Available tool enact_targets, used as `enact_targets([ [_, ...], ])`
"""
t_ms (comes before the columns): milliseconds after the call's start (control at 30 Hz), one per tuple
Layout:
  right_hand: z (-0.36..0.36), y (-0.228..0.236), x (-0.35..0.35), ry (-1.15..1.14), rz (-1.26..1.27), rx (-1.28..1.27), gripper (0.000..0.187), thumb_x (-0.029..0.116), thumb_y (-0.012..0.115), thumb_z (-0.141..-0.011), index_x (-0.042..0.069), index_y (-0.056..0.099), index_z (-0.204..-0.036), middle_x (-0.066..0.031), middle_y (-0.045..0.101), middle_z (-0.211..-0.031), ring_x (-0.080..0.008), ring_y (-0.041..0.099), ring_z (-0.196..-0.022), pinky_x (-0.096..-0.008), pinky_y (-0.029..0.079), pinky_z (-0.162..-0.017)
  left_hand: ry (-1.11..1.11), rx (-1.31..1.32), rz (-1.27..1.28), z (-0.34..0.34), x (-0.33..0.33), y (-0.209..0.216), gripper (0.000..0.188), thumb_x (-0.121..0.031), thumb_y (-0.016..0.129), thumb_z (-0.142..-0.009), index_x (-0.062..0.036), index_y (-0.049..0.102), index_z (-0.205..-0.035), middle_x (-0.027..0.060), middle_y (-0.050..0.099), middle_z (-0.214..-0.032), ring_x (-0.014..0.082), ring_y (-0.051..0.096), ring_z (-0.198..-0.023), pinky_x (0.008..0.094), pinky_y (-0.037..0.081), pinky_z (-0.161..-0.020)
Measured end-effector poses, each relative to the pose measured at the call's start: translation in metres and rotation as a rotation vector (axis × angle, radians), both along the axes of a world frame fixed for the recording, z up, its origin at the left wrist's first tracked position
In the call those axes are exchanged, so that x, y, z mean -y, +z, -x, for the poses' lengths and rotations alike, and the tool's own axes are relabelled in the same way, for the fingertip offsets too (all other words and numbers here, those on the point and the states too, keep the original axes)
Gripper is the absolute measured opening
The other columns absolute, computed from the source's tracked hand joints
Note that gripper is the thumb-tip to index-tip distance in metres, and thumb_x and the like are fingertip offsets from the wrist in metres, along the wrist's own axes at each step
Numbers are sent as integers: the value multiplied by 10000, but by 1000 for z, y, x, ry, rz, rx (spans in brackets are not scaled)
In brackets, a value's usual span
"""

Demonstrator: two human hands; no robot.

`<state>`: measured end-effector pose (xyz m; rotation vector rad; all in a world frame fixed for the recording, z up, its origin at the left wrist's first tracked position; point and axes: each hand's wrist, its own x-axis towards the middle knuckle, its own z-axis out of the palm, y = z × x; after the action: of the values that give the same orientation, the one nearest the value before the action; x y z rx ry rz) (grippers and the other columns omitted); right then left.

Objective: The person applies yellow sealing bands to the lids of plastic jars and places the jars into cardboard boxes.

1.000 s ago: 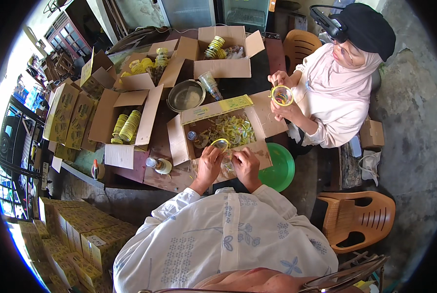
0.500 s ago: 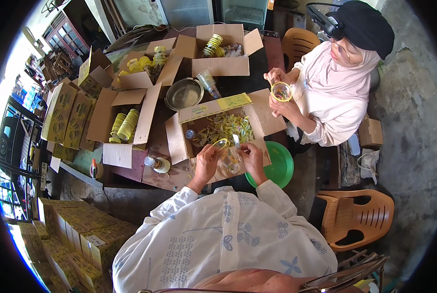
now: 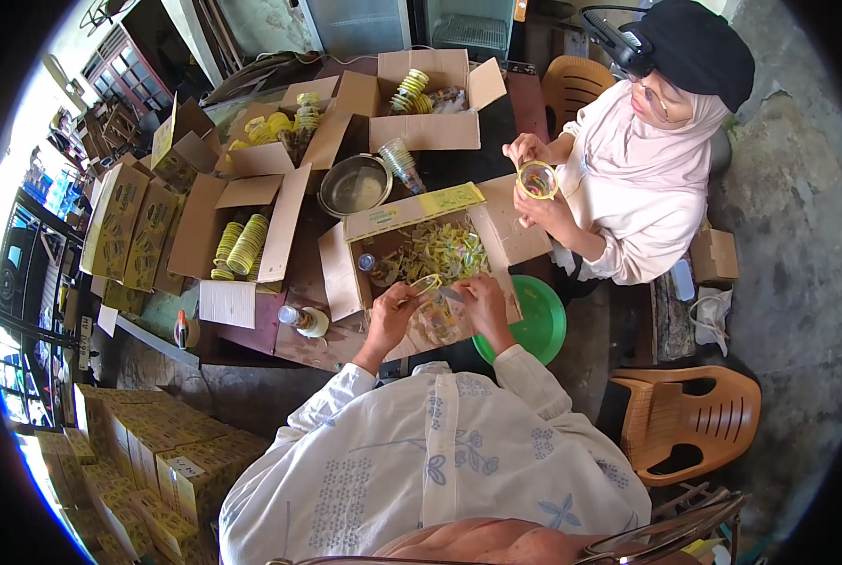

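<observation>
Over the near side of an open cardboard box [image 3: 360, 224], my left hand [image 3: 392, 318] pinches a round yellow-rimmed piece [image 3: 428, 283], which looks like a clear cup lid. Close beside it, my right hand [image 3: 485, 307] is closed on a small flat blade [image 3: 450, 295], its tip near the yellow rim. Many yellow-green strips [image 3: 440, 250] fill the box beneath. A small bottle [image 3: 368, 263] stands in the box's left corner. Under my hands lies clear plastic with yellow bits, not plain enough to name.
A green basin [image 3: 542, 325] sits right of the box, a bottle [image 3: 308, 321] to its left. Behind are a metal bowl [image 3: 356, 184], stacked clear cups [image 3: 401, 165] and a box of yellow-rimmed stacks [image 3: 247, 247]. A co-worker [image 3: 642, 179] at right holds a yellow-rimmed cup [image 3: 538, 180].
The blade in my right hand has tilted down and toward the yellow rim. My left hand has shifted slightly left and down. The co-worker's cup has moved a little left.
</observation>
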<state>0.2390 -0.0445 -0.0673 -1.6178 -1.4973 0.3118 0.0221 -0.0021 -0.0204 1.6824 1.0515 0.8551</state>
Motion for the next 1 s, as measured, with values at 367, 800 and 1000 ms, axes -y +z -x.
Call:
enact_targets([
  [367,7,18,-2,187,208,-843,157,118,723,-926,-22,698,-994,-30,690,-860,-75,599,-767,-255,485,-700,-110,-53,-175,-4,4,15,93,-7,712,-898,15,702,-988,57,670,-904,112,615,-812,253,491,-717],
  [800,32,32,7,114,-75,-478,117,34,783,-845,-11,693,-904,-87,666,-852,-163,657,-731,-290,516,-645,-38,-29,-79,-8,6,19,106,-35,752,-864,22,721,-948,79,642,-851,164,608,-746,283,484,-681],
  [1000,27,27,-6,29,47,-352,146,86,795,-829,3,679,-857,-103,659,-791,-200,657,-682,-331,519,-639,-26,-40,-183,4,-2,18,125,-24,765,-836,11,728,-950,102,686,-947,218,678,-890,319,535,-777],
])
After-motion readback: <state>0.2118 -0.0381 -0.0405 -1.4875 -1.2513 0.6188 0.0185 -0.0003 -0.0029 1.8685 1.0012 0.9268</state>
